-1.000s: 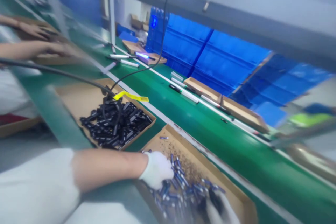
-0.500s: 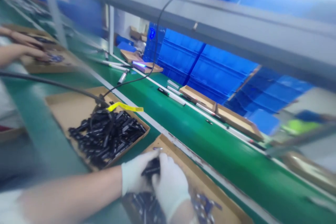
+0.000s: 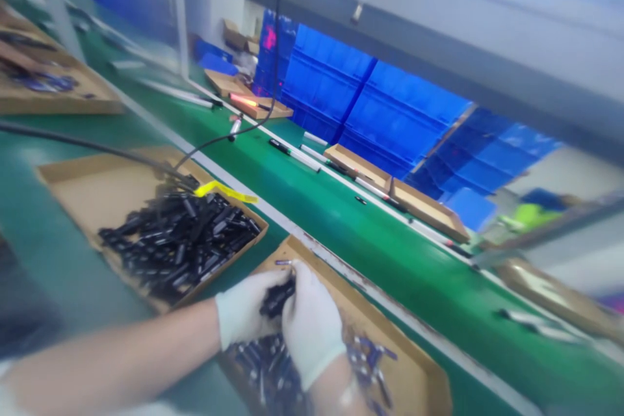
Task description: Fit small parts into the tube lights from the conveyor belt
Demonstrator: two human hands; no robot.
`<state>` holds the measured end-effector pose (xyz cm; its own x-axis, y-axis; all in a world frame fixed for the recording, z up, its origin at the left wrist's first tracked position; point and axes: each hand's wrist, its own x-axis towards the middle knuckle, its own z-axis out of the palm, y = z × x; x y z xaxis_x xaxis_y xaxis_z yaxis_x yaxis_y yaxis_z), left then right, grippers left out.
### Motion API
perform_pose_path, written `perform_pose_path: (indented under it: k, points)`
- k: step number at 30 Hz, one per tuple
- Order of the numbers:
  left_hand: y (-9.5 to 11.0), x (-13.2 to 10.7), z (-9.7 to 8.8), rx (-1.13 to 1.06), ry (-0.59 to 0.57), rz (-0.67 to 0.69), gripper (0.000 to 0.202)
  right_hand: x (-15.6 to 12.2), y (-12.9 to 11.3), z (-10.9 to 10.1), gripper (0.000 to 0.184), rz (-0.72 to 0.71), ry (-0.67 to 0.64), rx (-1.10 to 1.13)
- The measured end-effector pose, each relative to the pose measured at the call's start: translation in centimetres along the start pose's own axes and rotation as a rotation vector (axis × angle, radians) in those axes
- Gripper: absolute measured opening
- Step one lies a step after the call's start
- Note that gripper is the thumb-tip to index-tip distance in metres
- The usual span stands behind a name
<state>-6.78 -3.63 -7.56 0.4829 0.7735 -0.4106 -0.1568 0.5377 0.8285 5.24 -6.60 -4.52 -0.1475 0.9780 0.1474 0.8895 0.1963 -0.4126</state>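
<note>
My left hand [image 3: 247, 307], in a white glove, is closed around a bunch of small black cylindrical parts [image 3: 277, 298]. My right hand [image 3: 312, 325], gloved too, presses against that bunch with its fingers bent together; what lies between its fingertips is hidden. Both hands are over a cardboard tray [image 3: 414, 351]. Under and beside them in this tray lie dark parts [image 3: 263, 364] and purple-and-silver pieces [image 3: 373, 361]. One small slim piece [image 3: 283, 262] rests near the tray's far corner, just beyond my fingertips.
A second cardboard tray [image 3: 73, 175] on the left holds a heap of black parts [image 3: 180, 240]. A black cable [image 3: 97, 140] with a yellow tag [image 3: 227, 192] crosses above it. Beyond a pale rail runs a green conveyor belt [image 3: 336, 208]. Another person's hand [image 3: 17, 55] is at a far-left tray.
The view has shifted, so the trays and belt appear further left and higher. My hands stay together around the black parts. A light on the far tray went from blue to reddish.
</note>
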Motion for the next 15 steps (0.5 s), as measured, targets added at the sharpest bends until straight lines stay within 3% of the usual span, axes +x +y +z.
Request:
perform_pose_path:
  k: [2,6,10,15]
  points:
    - [0.1,0.0,0.1,-0.310,0.014,-0.132,0.021,0.1,-0.2,0.3,0.040,0.006,0.049,0.028]
    - [0.6,-0.2,0.1,-0.504,0.005,-0.187,0.011,-0.2,-0.5,0.6,0.044,0.014,0.145,0.116]
    - [2.2,-1.0,-0.3,-0.491,0.032,-0.227,0.007,-1.4,0.2,0.2,0.049,0.041,0.241,0.257]
    - [5.6,-1.7,-2.9,-0.395,0.143,-0.095,0.013,-3.2,2.9,-1.0,0.049,0.289,0.299,0.594]
